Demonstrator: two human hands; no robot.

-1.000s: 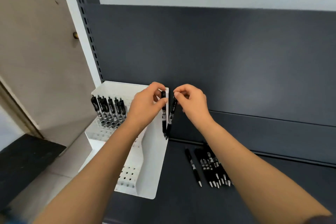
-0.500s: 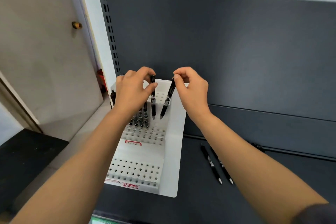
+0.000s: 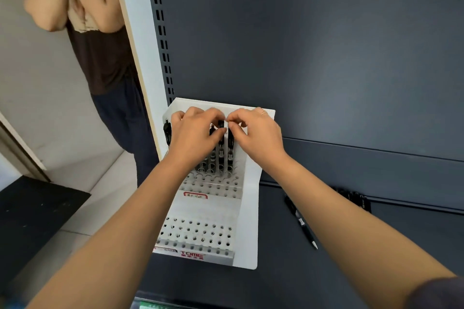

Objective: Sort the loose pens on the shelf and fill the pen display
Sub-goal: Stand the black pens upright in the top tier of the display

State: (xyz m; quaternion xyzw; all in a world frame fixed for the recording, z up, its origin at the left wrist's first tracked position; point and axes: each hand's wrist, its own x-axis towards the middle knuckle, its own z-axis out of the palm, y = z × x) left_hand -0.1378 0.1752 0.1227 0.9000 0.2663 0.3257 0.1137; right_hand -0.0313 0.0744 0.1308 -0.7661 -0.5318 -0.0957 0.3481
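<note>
black pens (image 3: 221, 150) upright, white display (image 3: 251, 208) back row (loose pen (image 3: 301, 222) beside)

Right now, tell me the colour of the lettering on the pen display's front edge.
Red lettering on the white pen display, seen best in the head view.

"TOME" in red on the pen display (image 3: 247, 221) front strip

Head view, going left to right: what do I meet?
Standing person in dark top → grey slotted shelf upright → white perforated pen display → single loose black pen → heap of black pens.
</note>
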